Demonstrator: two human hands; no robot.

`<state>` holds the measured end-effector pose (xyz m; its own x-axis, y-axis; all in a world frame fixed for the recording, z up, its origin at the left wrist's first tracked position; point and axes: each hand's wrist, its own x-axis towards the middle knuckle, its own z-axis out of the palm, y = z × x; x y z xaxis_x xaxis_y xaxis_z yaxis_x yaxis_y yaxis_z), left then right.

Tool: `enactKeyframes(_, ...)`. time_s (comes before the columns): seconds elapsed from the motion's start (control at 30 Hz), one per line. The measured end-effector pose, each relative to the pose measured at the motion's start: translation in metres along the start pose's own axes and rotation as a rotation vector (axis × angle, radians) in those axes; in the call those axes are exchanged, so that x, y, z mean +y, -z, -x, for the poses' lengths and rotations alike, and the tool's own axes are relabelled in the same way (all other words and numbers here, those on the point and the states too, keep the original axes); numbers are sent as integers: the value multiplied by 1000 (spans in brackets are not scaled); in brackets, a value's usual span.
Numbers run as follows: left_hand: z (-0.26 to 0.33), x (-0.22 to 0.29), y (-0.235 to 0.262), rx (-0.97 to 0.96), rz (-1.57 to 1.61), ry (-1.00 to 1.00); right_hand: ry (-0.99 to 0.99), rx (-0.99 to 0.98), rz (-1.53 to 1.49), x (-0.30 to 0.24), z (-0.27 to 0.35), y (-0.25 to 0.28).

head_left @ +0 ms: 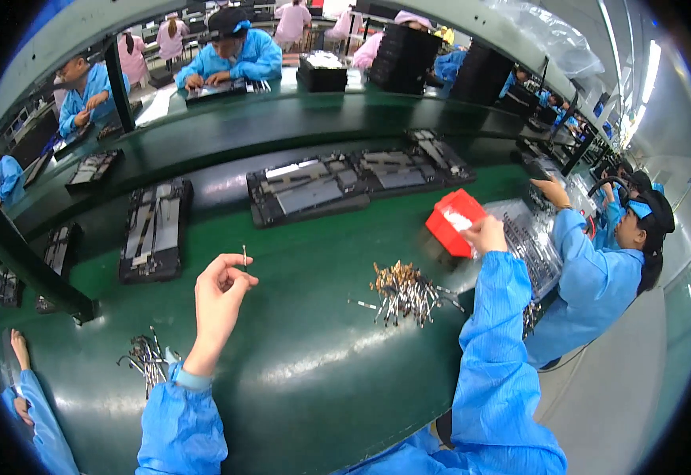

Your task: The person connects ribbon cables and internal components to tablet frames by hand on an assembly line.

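Your left hand (220, 297) pinches a short cable (244, 255) upright; your right hand (486, 235), fingers bunched, hold unclear, is nearer the red bin (443, 231).

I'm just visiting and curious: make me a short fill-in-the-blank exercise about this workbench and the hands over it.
1. A small thin part is pinched in the wearer's ____ hand.
2. The wearer's right hand is at a bin coloured ____.
3. The tabletop is coloured ____.
4. The wearer's sleeves are coloured ____.

Missing words: left; red; green; blue.
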<state>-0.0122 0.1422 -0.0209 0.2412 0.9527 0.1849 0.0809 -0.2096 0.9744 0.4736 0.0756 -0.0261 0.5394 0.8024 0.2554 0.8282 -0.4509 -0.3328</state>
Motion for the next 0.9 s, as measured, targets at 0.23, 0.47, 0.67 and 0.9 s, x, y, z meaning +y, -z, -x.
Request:
enactKeyframes(0.23,-78,-46,-25,150,-146,-60,380,578,-136,-47,-8,-40)
enactKeyframes(0.47,-142,-87,-51,93,-63,-36,57,-153,-584,-166,-3,-130)
enactKeyframes(0.67,-158,-71,-58,77,-69,37,-83,-54,-715,-178,-21,-161)
enactKeyframes(0.9,-158,-86,-46,93,-49,128,-146,29,-658,-190,-25,-173)
